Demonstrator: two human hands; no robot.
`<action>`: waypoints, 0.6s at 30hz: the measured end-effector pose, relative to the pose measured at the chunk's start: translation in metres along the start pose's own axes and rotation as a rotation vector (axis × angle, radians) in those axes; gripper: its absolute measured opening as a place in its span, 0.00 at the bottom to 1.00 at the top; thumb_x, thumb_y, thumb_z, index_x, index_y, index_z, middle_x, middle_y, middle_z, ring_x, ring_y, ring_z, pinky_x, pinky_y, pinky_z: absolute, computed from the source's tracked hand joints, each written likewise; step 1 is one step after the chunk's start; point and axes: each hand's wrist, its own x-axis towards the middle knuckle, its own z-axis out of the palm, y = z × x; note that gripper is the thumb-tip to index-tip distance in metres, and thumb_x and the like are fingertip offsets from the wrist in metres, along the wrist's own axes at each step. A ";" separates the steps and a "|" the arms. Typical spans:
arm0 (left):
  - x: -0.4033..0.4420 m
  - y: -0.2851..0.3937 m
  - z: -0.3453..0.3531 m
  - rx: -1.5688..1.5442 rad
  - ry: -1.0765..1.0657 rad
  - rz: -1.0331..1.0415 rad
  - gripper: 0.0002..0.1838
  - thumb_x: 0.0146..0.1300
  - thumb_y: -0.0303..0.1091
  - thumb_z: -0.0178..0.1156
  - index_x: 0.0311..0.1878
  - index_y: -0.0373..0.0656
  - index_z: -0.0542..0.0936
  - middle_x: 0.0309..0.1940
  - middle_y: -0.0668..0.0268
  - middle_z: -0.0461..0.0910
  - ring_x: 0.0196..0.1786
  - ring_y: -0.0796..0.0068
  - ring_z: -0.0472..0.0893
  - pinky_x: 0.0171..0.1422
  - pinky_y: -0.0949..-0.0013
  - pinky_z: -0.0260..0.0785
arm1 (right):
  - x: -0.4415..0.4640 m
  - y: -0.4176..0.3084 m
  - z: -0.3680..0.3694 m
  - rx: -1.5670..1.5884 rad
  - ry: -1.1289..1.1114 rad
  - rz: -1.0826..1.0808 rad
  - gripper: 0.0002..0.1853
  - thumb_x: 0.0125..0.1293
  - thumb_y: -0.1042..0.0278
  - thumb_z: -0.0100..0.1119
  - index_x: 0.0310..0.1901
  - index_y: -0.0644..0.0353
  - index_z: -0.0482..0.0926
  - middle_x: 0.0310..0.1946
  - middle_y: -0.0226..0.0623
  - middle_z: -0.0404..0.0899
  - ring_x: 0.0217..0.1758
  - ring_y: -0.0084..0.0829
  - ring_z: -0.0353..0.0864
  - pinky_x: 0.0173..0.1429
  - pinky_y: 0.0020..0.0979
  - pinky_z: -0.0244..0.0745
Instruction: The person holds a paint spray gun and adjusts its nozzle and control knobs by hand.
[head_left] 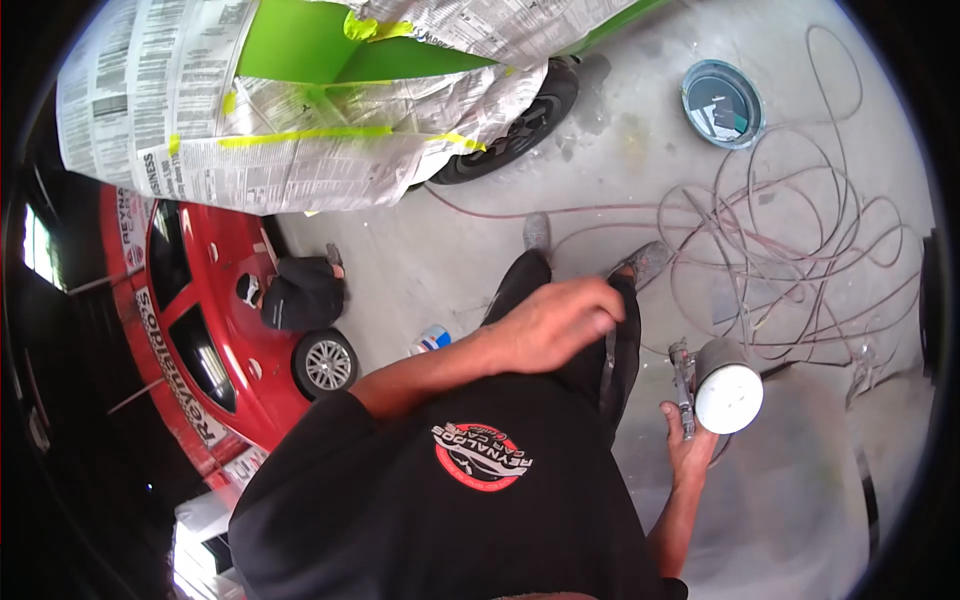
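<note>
My left hand (560, 322) is in front of my body, over my thighs. Its fingers are curled in, and nothing shows in or around them. On the right, at arm's length, my right hand (692, 440) grips a paint spray gun (684, 385) with the thumb along its handle. The gun's cup with a round white lid (729, 398) faces up toward me. A hose runs behind the gun and partly disappears under it. My black shirt with a round logo (482, 458) fills the lower middle.
Ahead stands a green car (290, 45) masked with newspaper (310, 170) and yellow tape. Coiled hoses (745, 240) lie on the floor near a blue basin (722, 103). At left, a person (302, 293) crouches beside a red car (225, 270). A small can (430, 340) stands nearby.
</note>
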 end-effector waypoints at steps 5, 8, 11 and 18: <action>0.063 0.127 0.019 -0.059 0.045 0.777 0.07 0.64 0.28 0.65 0.44 0.42 0.80 0.38 0.58 0.78 0.36 0.56 0.79 0.40 0.57 0.74 | 0.022 0.008 -0.021 0.020 0.013 -0.067 0.30 0.61 0.53 0.79 0.55 0.69 0.81 0.49 0.56 0.84 0.53 0.57 0.81 0.59 0.50 0.74; 0.077 0.160 0.021 -0.177 0.122 0.867 0.09 0.64 0.33 0.66 0.42 0.41 0.79 0.37 0.61 0.76 0.36 0.59 0.77 0.37 0.58 0.71 | 0.032 0.002 -0.028 0.026 -0.007 -0.075 0.30 0.61 0.53 0.79 0.55 0.69 0.81 0.50 0.55 0.84 0.53 0.56 0.81 0.60 0.49 0.74; 0.090 0.155 0.039 -0.203 0.416 0.969 0.05 0.60 0.24 0.64 0.36 0.45 0.80 0.35 0.63 0.78 0.30 0.68 0.76 0.30 0.67 0.70 | 0.044 -0.009 -0.027 0.047 -0.056 -0.046 0.30 0.61 0.53 0.79 0.56 0.69 0.81 0.50 0.55 0.84 0.53 0.56 0.82 0.60 0.49 0.74; 0.065 0.128 -0.025 -0.370 0.438 0.834 0.07 0.60 0.27 0.69 0.39 0.41 0.81 0.39 0.57 0.79 0.34 0.61 0.79 0.34 0.59 0.74 | 0.067 -0.058 -0.005 0.023 -0.093 -0.150 0.32 0.61 0.53 0.78 0.58 0.69 0.80 0.51 0.53 0.84 0.54 0.51 0.82 0.61 0.47 0.75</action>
